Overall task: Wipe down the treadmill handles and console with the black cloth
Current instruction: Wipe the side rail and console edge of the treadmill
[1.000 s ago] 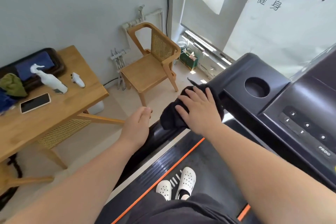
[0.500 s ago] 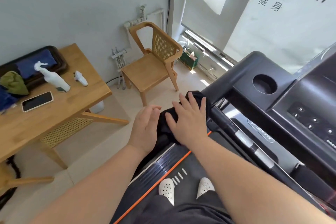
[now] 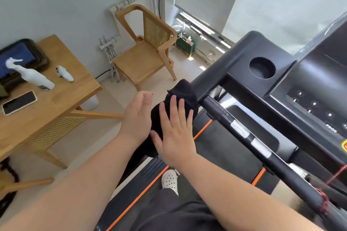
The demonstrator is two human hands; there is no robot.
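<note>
We find the right hand point(image 3: 174, 131) laid flat on the black cloth point(image 3: 185, 91), fingers straight and spread, gripping nothing. The left hand point(image 3: 138, 116) is also open-fingered, its palm turned right against the cloth's left side. The cloth is draped over the treadmill's left handle point(image 3: 223, 63). Its long axis follows the handle, from near left up to far right, towards the console point(image 3: 309, 84). A round cup recess point(image 3: 262, 67) sits in the console's left wing; we see nothing in it. A black crossbar point(image 3: 242, 129) with silver patches runs right of the hands. Below them a white shoe point(image 3: 170, 181) stands on the belt. At left, a wooden table point(image 3: 56, 103) carries a black tray point(image 3: 42, 53) holding a blue cloth point(image 3: 16, 58), with a white spray bottle point(image 3: 32, 76) and a phone point(image 3: 18, 102) nearer. A wooden chair point(image 3: 146, 50) stands by the far wall.
</note>
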